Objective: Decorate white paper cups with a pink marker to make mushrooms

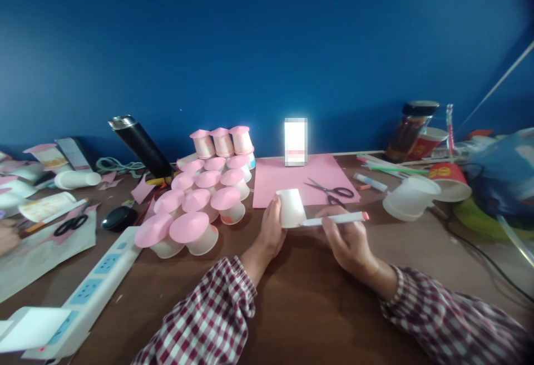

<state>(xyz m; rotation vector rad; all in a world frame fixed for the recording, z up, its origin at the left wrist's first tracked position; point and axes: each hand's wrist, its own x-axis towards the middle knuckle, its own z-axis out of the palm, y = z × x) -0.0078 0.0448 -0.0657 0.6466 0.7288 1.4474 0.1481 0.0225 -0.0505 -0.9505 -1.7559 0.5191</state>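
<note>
My left hand (272, 230) grips a small white paper cup (291, 207), held upside down just above the brown table (300, 292). My right hand (347, 238) holds a white marker with an orange cap (334, 220), its tip against the cup's side. Just behind the cup a pink paper sheet (287, 178) lies flat with black-handled scissors (331, 191) on it. To the left stands a cluster of several white cups topped with pink paper cones (200, 203).
A white power strip (98, 281) runs along the left front. A black flask (139, 145), second scissors (70, 223) and paper scraps lie at left. At right are a tipped white cup (409, 198), red cups (450, 178), a jar (411, 128), a glue stick (370, 182) and cables.
</note>
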